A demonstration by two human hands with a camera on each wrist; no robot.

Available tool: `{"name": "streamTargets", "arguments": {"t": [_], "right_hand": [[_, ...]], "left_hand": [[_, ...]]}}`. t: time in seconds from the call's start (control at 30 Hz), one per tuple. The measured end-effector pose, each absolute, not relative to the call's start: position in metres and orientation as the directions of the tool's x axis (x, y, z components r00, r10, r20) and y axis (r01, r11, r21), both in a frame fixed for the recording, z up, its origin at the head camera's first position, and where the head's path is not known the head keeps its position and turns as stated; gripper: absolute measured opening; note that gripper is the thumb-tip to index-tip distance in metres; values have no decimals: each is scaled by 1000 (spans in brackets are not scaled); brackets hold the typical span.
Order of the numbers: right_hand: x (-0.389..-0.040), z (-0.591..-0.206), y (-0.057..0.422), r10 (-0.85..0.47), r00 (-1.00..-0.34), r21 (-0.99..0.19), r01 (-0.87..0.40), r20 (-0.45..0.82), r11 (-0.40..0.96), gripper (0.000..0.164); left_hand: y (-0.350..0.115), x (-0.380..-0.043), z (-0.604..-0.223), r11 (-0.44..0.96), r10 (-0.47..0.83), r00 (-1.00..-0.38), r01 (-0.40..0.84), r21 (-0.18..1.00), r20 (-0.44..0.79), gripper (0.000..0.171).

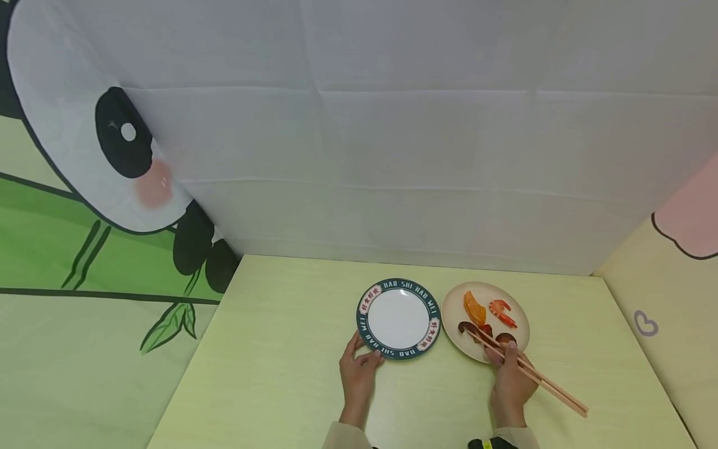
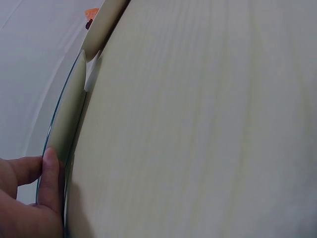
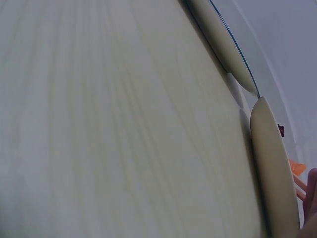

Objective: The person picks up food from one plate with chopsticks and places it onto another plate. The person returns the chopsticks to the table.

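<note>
In the head view my left hand (image 1: pixel 359 374) holds the near left edge of a white plate with a dark green lettered rim (image 1: pixel 399 360). The left wrist view shows thumb and finger at that plate's edge (image 2: pixel 67 116). My right hand (image 1: pixel 513 381) grips a pair of wooden chopsticks (image 1: pixel 555 390) over a cream plate (image 1: pixel 457 299). Their tips meet a dark brown curved food piece (image 1: pixel 467 327) at the plate's left side. Also on this plate are an orange piece (image 1: pixel 474 308), a shrimp (image 1: pixel 502 313), a dark red piece (image 1: pixel 487 329) and a brown rounded piece (image 1: pixel 506 338).
Both plates stand side by side, rims close together, on a pale yellow-green table (image 1: pixel 280 349). Behind it rises a white sheet (image 1: pixel 392 156). A cartoon-printed wall (image 1: pixel 112 237) borders the left, and a cream wall with a heart (image 1: pixel 645 323) the right.
</note>
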State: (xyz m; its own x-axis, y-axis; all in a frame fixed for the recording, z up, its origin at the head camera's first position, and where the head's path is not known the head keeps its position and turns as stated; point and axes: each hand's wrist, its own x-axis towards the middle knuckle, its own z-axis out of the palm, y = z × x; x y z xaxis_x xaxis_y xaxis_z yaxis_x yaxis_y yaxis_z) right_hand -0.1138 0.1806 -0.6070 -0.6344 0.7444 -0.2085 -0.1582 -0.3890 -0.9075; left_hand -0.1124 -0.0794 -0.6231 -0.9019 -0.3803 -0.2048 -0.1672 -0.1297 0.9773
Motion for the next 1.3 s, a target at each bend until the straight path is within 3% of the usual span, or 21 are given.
{"name": "streamTargets", "arguments": {"t": [0.23, 0.63, 0.9, 1.07, 1.3], "right_hand": [[-114, -606, 179, 756, -626, -947, -88, -189, -310, 37], [-113, -606, 178, 751, -639, -918, -178, -166, -354, 27], [-110, -606, 177, 754, -643, -955, -114, -138, -272, 36], [-109, -605, 179, 750, -633, -950, -72, -192, -304, 35], [-109, -605, 181, 748, -626, -926, -110, -219, -362, 28]], "left_hand": [[-79, -113, -624, -106, -382, -900, -185, 977, -212, 73], [-78, -115, -626, -107, -396, -893, -188, 976, -215, 75], [-79, -112, -623, -123, -382, -903, -164, 979, -199, 73], [-80, -112, -625, -132, -373, -908, -153, 979, -192, 73], [-79, -112, -624, -119, -377, -906, -158, 980, -192, 73]]}}
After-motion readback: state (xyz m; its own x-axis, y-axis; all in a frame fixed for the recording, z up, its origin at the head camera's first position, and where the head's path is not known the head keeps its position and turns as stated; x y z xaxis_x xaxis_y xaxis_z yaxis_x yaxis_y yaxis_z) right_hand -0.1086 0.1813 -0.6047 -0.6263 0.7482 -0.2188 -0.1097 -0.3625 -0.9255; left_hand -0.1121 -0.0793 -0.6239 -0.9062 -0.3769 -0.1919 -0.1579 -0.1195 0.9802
